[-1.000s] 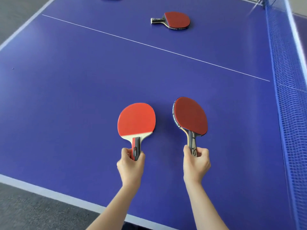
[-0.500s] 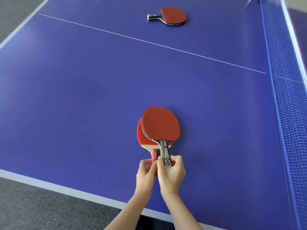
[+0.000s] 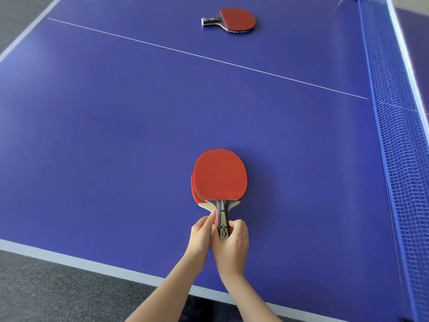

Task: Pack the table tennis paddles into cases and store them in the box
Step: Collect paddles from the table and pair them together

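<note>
The blue table tennis surface is bounded at 3 o'clock by the net. The step in hand is judged to be the pairing of two paddles for casing. The upper paddle is stacked on the lower paddle, with blades nearly aligned and handles at 6 o'clock. A third paddle lies well apart at 12 o'clock. The lower handle is pinched by the left hand, and the upper handle is gripped by the right hand. No case or box is in view. A one-handed hold on the pair is judged necessary next, so that a case can be fetched.
</note>
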Demonstrator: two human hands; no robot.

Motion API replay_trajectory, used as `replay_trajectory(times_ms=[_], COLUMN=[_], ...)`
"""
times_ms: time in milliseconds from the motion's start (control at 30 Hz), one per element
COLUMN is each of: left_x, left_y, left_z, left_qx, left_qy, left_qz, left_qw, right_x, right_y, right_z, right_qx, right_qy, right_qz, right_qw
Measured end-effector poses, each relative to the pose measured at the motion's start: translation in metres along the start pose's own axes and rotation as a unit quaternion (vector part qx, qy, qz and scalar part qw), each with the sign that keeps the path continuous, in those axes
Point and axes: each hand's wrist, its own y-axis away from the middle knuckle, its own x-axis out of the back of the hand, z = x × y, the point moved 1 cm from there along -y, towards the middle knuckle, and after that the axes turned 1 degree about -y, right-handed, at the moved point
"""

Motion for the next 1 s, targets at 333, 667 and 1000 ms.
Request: replay_trajectory(times_ms=[333,667,1000], left_x=[-0.006,-0.005,-0.002], left_y=[-0.011,-0.012,-0.007], left_z=[0.004,0.005,0.01], left_qx=[0.003,0.008,-0.003], left_qy=[-0.019,-0.027,-0.041], left_qz=[0.028,0.045,0.024], left_qw=[0.999,0.999,0.999], right_x=[0.012,0.034,0.019], right_y=[0.002,-0.094,-0.15], right_z=[0.018,0.012,-0.002], right_qx=[0.079,-0.151,-0.218], right_qy=[0.034,-0.173,-0.148], right_qz=[-0.055,-0.11,-0.253], right_qw=[0.995,0.967,0.931])
